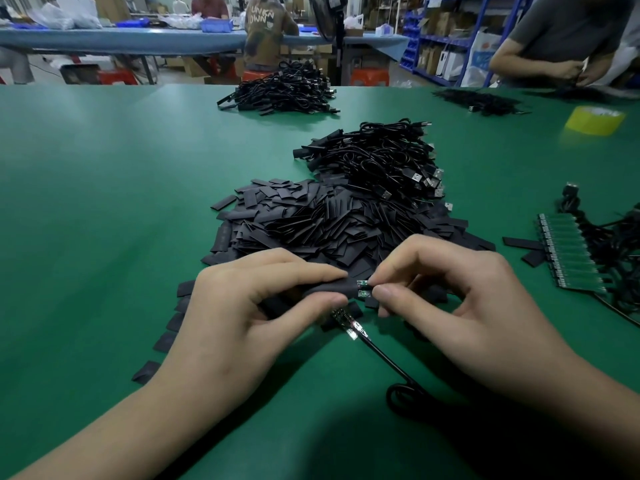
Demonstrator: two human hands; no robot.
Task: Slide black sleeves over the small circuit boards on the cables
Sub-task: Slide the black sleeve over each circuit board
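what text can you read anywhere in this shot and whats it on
"UNKN" above "OWN": on the back of a seated person's jacket in the background.
White bag at the far right: blue print, too blurred to read.
Small circuit boards pinched at the fingertips: markings too small to read.
Yellow tape roll: no text visible.

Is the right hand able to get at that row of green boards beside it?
Probably yes, once it lets go: the right hand pinches small circuit boards; only flat loose sleeves lie toward the row of green boards.
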